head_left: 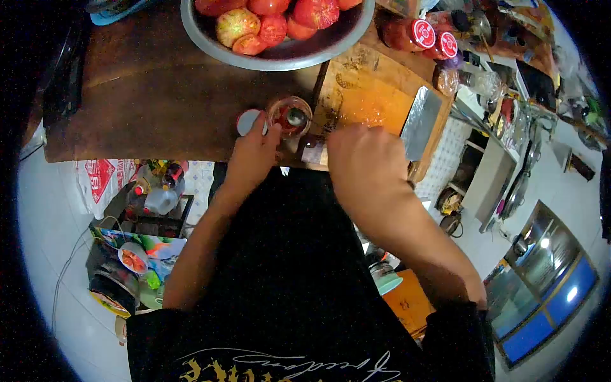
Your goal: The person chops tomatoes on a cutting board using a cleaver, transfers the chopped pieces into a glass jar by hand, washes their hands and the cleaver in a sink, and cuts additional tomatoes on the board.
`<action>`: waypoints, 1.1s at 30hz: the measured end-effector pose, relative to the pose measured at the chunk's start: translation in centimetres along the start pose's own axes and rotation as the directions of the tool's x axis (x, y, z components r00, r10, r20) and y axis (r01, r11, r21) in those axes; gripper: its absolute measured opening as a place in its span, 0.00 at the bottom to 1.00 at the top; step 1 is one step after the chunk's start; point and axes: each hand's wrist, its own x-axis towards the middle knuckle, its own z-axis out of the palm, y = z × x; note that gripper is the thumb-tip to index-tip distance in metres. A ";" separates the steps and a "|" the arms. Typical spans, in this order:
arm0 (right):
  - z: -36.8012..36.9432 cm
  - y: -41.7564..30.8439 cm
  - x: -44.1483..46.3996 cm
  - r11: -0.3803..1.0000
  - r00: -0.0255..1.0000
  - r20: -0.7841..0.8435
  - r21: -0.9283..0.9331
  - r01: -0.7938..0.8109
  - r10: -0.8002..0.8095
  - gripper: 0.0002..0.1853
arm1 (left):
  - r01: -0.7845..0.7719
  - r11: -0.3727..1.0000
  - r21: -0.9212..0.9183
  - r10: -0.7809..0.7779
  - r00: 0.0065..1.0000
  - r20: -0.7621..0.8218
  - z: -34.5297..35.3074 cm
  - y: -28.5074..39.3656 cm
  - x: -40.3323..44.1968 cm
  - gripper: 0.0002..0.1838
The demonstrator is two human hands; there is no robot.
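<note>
My left hand (256, 151) has its fingers against the near left side of an open glass jar (276, 109) with red contents, steadying it on the wooden table. A metal spoon (296, 117) dips into the jar's mouth. The spoon's handle runs right toward my right hand (366, 156), which is closed around its end over the near edge of the cutting board. A round white lid (248, 122) with a red rim lies just left of the jar, beside my left fingers. Wet orange-red juice (372, 105) covers the middle of the wooden cutting board (344, 67).
A metal basin (280, 63) of tomatoes (273, 28) stands at the far side of the table. A cleaver (421, 124) lies along the board's right side. Filled jars (407, 33) with red-and-white lids stand at the back right.
</note>
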 end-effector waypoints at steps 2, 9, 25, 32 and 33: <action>1.9 -1.4 1.0 0.996 0.995 -0.058 0.008 -0.087 0.087 0.05 | 0.068 0.972 -0.226 -0.063 0.998 0.029 1.1 0.5 -0.2 0.29; 2.7 0.0 -2.6 0.943 0.983 0.036 0.277 -0.183 0.180 0.04 | 0.043 0.686 -0.726 -0.014 0.999 0.045 3.4 0.0 0.7 0.30; 16.6 15.2 3.5 0.586 0.842 -0.254 0.805 -0.088 0.475 0.11 | 0.180 0.843 -0.508 -0.209 0.978 0.000 3.8 -6.0 -3.8 0.23; 18.9 20.2 12.5 0.769 0.725 -0.665 0.553 0.320 0.177 0.13 | 0.159 0.924 -0.348 -0.176 0.984 -0.019 5.2 -5.6 -4.8 0.21; 19.4 21.0 13.2 0.763 0.719 -0.669 0.560 0.322 0.187 0.13 | 0.153 0.929 -0.336 -0.171 0.985 -0.023 5.5 -5.6 -4.9 0.21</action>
